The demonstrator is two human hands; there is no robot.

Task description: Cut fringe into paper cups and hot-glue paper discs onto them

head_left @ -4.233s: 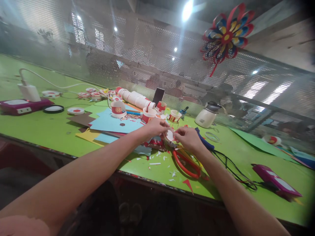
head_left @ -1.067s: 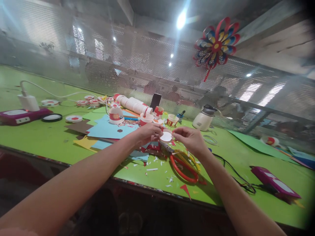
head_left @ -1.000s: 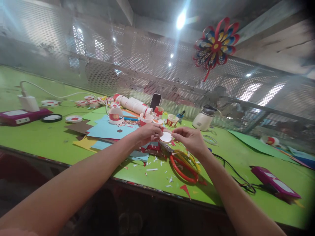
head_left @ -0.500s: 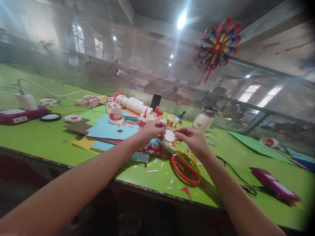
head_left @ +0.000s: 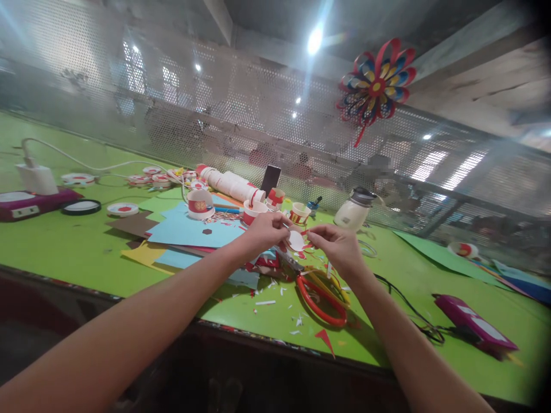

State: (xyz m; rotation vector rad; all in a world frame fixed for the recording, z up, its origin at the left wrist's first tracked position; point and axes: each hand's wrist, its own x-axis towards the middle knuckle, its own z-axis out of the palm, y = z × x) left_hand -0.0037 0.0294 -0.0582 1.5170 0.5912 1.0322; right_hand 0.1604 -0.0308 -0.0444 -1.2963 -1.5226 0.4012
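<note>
Between my hands is a white paper disc (head_left: 296, 241) with red bits at its edge. My left hand (head_left: 269, 229) pinches the disc's left side between thumb and fingers. At its right rim, my right hand (head_left: 333, 244) is closed with thumb and forefinger together on a small red paper piece. Whether that piece is joined to the disc cannot be made out. Just below lie scissors (head_left: 319, 304) with red-orange handles, on the table beside yellow loops. Behind my left hand stands a red-and-white paper cup (head_left: 253, 213).
Stacked coloured paper (head_left: 189, 229) lies left of my hands on the green table (head_left: 86, 252), with paper scraps in front. A white jug (head_left: 353, 212), a phone (head_left: 271, 180) and a purple power strip (head_left: 476, 327) are around. A paper flower (head_left: 376, 86) hangs above.
My hands stay around the disc with almost the same hold. The disc's right rim has moved slightly away from my right fingertips, and the view has shifted a little.
</note>
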